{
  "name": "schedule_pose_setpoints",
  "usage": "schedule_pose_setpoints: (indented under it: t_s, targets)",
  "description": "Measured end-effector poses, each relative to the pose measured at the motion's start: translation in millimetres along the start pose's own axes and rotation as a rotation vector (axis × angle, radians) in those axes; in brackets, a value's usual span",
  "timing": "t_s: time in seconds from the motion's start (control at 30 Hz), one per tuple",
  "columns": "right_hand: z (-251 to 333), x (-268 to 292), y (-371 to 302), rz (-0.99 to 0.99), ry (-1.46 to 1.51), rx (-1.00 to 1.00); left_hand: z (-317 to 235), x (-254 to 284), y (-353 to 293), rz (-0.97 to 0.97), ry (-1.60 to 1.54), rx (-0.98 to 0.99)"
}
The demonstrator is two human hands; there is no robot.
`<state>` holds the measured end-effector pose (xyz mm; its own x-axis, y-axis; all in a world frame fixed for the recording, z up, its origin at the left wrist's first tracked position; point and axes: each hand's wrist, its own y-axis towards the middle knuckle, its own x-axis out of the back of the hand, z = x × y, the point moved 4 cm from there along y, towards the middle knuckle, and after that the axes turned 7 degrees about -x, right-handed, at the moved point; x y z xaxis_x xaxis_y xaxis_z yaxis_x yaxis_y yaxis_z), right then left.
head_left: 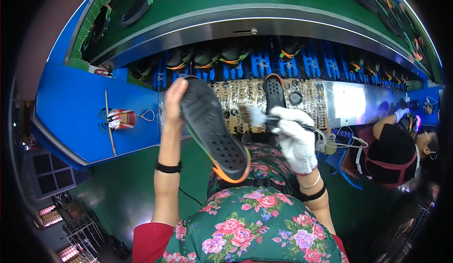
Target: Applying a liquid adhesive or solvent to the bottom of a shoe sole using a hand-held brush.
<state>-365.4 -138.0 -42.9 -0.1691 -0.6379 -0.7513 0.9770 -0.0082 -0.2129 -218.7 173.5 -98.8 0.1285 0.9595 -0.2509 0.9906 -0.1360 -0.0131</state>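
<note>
Just right of your bare left hand [174,103], a long black perforated shoe sole with orange-and-green edging [210,119] slants down, its upper end gripped in your fingers. Your white-gloved right hand [295,142] closes around a blurred, pale-bristled brush [257,117]; beyond it lies a smaller-looking black, orange-rimmed sole [274,92].

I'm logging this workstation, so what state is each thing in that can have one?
Left hand: bare, gripping the raised sole.
Right hand: gloved, closed around the brush.
Raised sole: tilted, holes facing the camera.
Brush: held, bristles blurred.
Other sole: lying on the cardboard, holes up.
Round dish: on the cardboard, contents unclear.
Stick: lying on the blue table.
</note>
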Motion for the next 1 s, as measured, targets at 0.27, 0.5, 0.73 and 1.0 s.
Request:
schedule_pose_setpoints:
  t_s: [0.27, 0.5, 0.73, 1.0]
  targets:
    - [-3.9, -15.9, 2.5, 0.018, -0.115, 0.05, 98.3, -100.6, -66.4, 0.197, -0.46, 0.505]
    - [9.7, -7.5, -5.1, -0.142, -0.317, 0.051, 100.9, -152.6, -121.1, 0.521, -0.997, 0.618]
    - [35.4, -30.7, 2.6, -0.053, -0.958, 0.575, 43.2, -184.6, -99.4, 0.269, -1.082, 0.668]
    - [51.0, -49.4, 1.0, -0.013, -1.513, 0.974, 55.8, -194.1, -110.4, 0.176, -1.12, 0.569]
